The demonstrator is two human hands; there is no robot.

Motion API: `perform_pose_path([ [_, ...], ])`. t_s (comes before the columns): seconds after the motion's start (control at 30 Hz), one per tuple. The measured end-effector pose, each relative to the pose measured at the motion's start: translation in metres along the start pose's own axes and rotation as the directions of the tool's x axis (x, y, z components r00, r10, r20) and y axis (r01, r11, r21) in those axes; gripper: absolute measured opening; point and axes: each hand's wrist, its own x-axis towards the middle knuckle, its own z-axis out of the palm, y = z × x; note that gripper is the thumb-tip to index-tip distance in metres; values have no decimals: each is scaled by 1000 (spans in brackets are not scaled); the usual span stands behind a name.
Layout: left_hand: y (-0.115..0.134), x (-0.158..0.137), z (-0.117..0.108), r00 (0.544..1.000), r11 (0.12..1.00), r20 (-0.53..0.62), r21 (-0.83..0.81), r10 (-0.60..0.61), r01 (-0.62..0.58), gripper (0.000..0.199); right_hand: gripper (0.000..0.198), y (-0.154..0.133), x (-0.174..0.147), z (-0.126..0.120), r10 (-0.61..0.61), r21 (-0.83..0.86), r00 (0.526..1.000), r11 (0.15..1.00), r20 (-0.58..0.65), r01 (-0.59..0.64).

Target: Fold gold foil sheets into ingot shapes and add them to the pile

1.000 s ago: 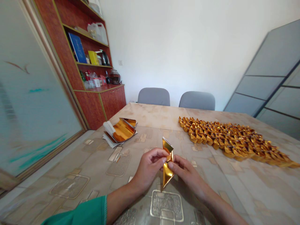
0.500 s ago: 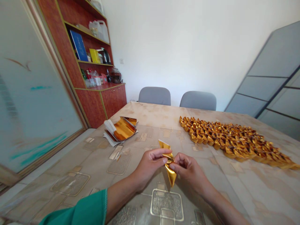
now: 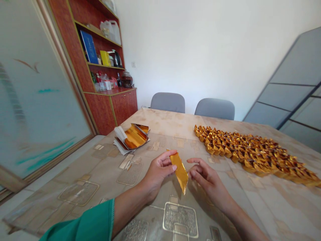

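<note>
An office or meeting room: a large worktop with two grey chairs, a wooden shelf cabinet holding a kettle and a book.

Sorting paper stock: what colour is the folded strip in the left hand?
Shiny gold strip, clearest in the head view.

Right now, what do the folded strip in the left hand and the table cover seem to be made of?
The folded gold strip, pinched in the left hand, looks like thin metallic foil paper: mirror-bright glare and sharp creases. The right hand is just off it. The table cover looks like glossy printed vinyl or oilcloth, judging by its soft sheen and repeating pattern, though the material is not certain.
</note>
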Motion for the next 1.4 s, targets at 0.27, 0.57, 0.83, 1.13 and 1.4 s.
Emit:
perform_pose_path([
  [0.27, 5, -6, 2, 987, 977, 64, -146, -147, 155, 103, 24, -7, 0, -3, -376, -267, 898, 863, 227, 429],
  [0.57, 0, -5, 1, 995, 995, 21, -35, -93, 94, 69, 31, -9, 1, -16, -450, -473, 838, 691, 308, 546],
  [0.83, -3, -6, 2, 997, 996, 2, 27, -81, 81, 63, 26, -6, 2, -14, -451, -545, 808, 598, 379, 589],
  [1.13, -2, -6, 2, 999, 995, 3, 95, -34, 33, 55, 17, -7, 4, -10, -444, -473, 811, 661, 380, 583],
  [1.4, -2, -10, 7, 998, 994, 28, 91, 61, -63, 45, 20, -2, -1, 13, -156, -99, 987, 983, -40, 152],
])
